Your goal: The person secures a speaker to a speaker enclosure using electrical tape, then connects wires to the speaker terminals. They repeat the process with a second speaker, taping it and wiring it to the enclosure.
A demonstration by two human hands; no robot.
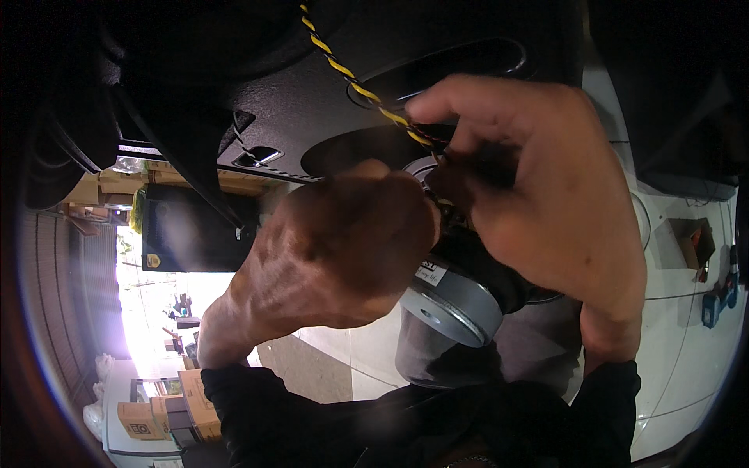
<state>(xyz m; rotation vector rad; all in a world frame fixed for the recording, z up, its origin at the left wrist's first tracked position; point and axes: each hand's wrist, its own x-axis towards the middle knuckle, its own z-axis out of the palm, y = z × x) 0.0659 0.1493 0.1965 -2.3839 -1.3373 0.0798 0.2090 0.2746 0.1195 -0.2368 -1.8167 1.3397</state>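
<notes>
A twisted yellow-and-black wire [343, 72] hangs from the top of the view down to my hands. My right hand [558, 179] is closed in a pinch at its lower end, thumb and fingertips together near a metal ring. My left hand [335, 242] is curled beside it, knuckles up; its fingertips and whatever they grip are hidden. Below and between the hands is a loudspeaker driver with a round silver magnet [456, 313], tilted. Behind them rises a black textured cabinet panel [289, 93] with oval openings. A thin dark twisted wire [253, 158] runs along its lower edge.
Another black cabinet [195, 226] stands at the left, near a bright doorway. Cardboard boxes [199, 402] are stacked at lower left. On the tiled floor [671, 370] at right lie an open carton [690, 246] and a blue tool [711, 308].
</notes>
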